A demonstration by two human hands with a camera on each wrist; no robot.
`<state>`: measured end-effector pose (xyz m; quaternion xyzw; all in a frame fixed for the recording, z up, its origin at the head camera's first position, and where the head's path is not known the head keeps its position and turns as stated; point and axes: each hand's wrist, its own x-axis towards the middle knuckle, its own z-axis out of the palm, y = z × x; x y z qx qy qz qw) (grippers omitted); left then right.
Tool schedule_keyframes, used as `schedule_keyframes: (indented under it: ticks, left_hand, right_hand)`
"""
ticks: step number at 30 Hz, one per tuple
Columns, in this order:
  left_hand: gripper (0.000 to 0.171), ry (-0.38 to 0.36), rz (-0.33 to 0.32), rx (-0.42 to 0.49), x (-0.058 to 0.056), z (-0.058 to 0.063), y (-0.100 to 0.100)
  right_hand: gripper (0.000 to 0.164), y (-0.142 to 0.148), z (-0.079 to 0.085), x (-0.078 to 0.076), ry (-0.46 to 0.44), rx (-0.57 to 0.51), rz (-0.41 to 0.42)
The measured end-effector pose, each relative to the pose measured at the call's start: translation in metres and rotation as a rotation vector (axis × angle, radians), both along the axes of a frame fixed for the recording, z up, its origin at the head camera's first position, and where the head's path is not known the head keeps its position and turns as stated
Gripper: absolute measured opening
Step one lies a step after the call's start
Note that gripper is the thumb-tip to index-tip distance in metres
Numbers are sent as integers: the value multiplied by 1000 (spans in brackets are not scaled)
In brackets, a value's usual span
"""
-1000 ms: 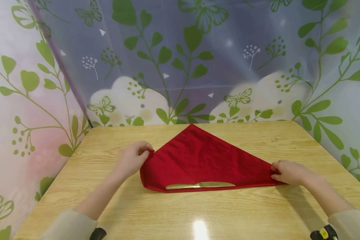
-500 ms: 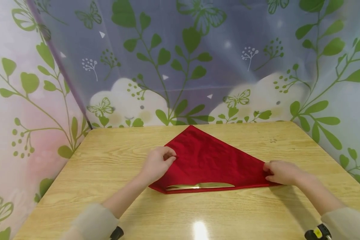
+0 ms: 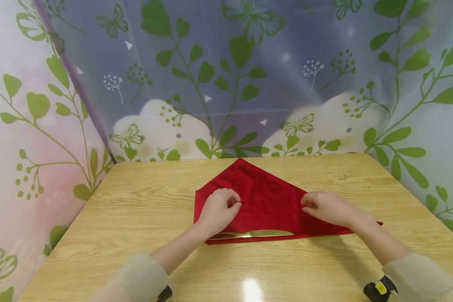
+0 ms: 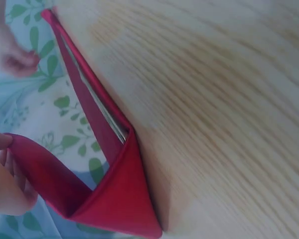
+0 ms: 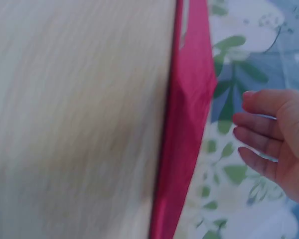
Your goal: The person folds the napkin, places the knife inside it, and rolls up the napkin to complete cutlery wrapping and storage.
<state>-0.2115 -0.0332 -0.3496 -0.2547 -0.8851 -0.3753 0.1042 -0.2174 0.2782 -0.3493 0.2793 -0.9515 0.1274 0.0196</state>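
A red cloth (image 3: 272, 201), folded to a broad triangle, lies on the wooden table with its peak towards the back wall. Along its front fold a slim, shiny gold-toned strip (image 3: 268, 233) shows, mostly covered by cloth. My left hand (image 3: 219, 212) pinches the cloth's left corner and holds it turned inward over the middle; the left wrist view shows the raised flap (image 4: 50, 174) bending from thumb and fingers. Over the right part of the cloth is my right hand (image 3: 330, 207), fingers loosely bent and holding nothing. In the right wrist view its fingers stand apart from the cloth.
The pale wooden table (image 3: 136, 201) extends around the cloth on all sides. Behind it hangs a blue-grey curtain (image 3: 188, 84) printed with leaves and butterflies, with similar printed sheets at both sides.
My left hand has carried the cloth's left corner rightward, folding it over the middle. My right hand has let go of the right corner and moved left above the cloth.
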Motion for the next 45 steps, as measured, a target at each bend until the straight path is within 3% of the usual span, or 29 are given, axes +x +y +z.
schedule_keyframes:
  ticks: [6,14,24,30,35,38,40,42,45]
  left_hand:
    - [4,118,-14,-86,1,-6,14]
    - [6,264,-48,-154,3,-12,30]
    - [6,254,-49,-127,5,-13,38]
    - [4,283,-44,-180,8,-14,30]
    - [8,445,4,-246,11,-18,15]
    - [12,583,21,-329,11,-23,5]
    - [17,630,21,-402,10,-26,1]
    - [25,605,21,-490,11,-29,-3]
    - [32,496,6,-612,14,-31,-7]
  right_hand:
    - [15,-40,12,0,69,-125,42]
    - [21,-74,11,2,144,-256,159]
    - [17,-82,1,1,181,-248,211]
    - [16,-80,2,0,319,-266,284]
    - [22,-71,8,-5,391,-284,324]
    - [22,-65,10,-6,405,-248,343]
    - [21,-62,10,-5,420,-218,358]
    - [22,-60,10,-4,447,-199,378]
    - [23,-58,7,-4,504,-184,413]
